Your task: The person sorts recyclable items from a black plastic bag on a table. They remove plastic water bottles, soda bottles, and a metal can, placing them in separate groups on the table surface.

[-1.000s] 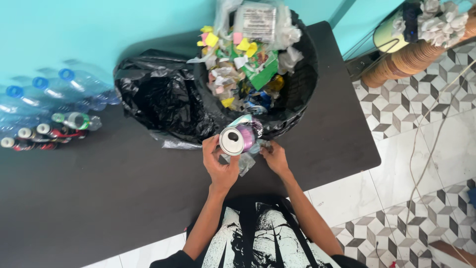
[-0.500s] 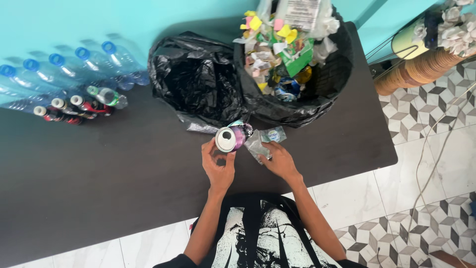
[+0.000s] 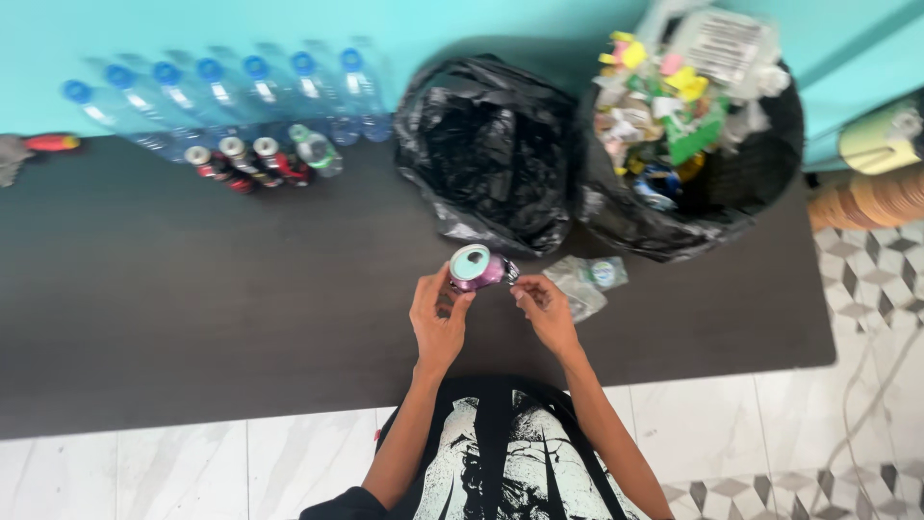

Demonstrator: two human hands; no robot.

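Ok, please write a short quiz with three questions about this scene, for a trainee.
1. True or false: the left hand holds a purple drink can.
2. Which lies nearest the right hand? A) the crumpled clear wrapper B) the row of clear bottles C) the red-handled tool
3. How many black bags stand on the dark table, and which one holds mixed trash?

Key: 1 true. 2 A. 3 Two; the right bag holds trash, while the left bag shows none.

can: lifted clear of clear wrapper | right hand: off wrapper, fingertips at can's base
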